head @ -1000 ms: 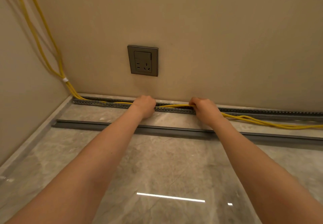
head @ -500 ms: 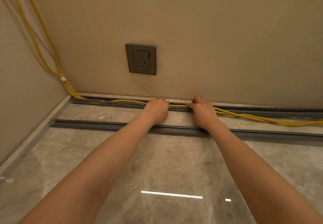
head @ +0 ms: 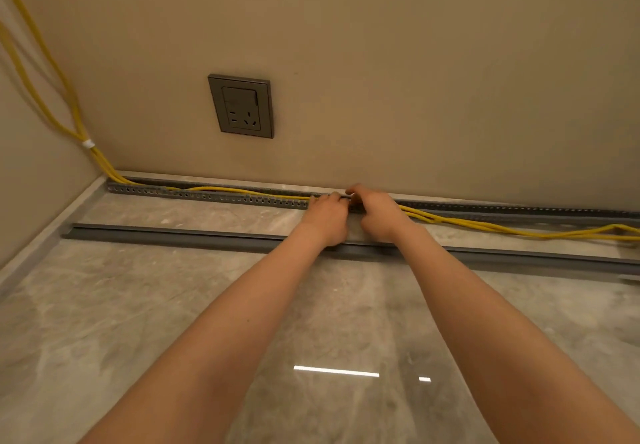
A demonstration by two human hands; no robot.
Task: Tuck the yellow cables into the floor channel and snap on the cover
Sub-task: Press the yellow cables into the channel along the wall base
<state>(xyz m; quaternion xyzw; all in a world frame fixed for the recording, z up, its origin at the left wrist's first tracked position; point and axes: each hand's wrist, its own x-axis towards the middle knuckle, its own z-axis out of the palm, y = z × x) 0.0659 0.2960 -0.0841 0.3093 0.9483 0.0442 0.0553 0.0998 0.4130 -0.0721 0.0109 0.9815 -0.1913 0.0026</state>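
Observation:
Yellow cables (head: 485, 226) come down the left corner and run along the foot of the wall. Left of my hands they lie inside the grey perforated floor channel (head: 207, 195); right of my hands they spill out over its front edge onto the floor. My left hand (head: 327, 216) and my right hand (head: 375, 213) sit side by side at the channel, fingers curled down onto the cables where these enter it. The fingertips are hidden behind the knuckles. The long grey cover (head: 173, 235) lies loose on the floor, parallel to the channel and nearer me.
A grey wall socket (head: 241, 106) sits above the channel. A white tie (head: 88, 144) binds the cables in the left corner. The floor is glossy grey marble tile (head: 242, 305), with walls at the left and ahead.
My left hand has slid right along the channel until it sits next to my right hand. More cable now lies inside the channel at the left. The view has shifted right.

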